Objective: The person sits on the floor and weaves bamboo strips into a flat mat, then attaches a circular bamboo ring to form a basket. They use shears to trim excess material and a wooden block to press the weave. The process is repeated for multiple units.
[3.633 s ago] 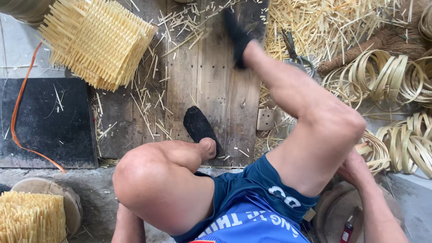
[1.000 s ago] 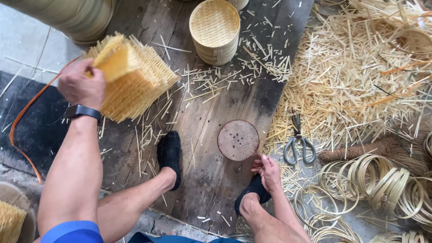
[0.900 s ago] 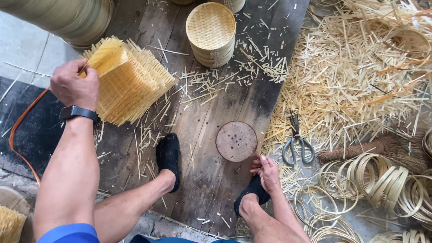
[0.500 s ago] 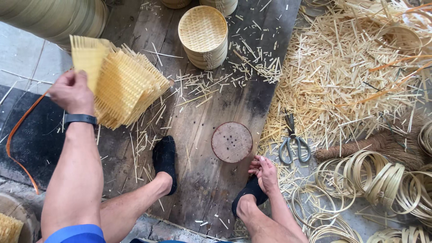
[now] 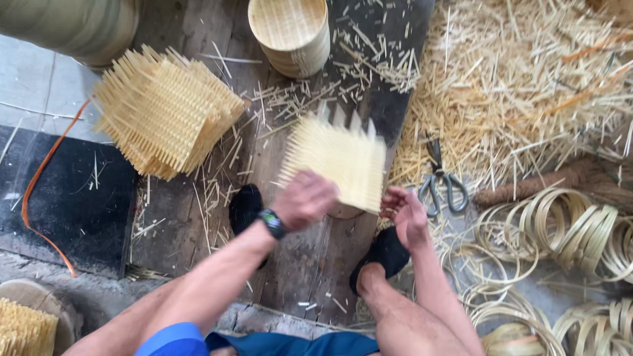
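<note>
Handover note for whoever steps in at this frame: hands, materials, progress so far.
Left hand grips one woven bamboo mat, blurred, above the board. Right hand is open beside the mat's edge, holding nothing. Mat stack lies upper left; stacked woven baskets top centre; scissors and bamboo rings to the right. Done: one mat off the stack. Left: the rest of the stack.

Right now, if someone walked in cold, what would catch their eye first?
First, the woven bamboo mat with bristling loose ends, held at centre by the left hand while the right hand reaches for its lower right edge. Next, the stack of similar mats fanned out on the boards at upper left. Then the heap of bamboo trimmings at upper right, with scissors lying at its edge.
</note>
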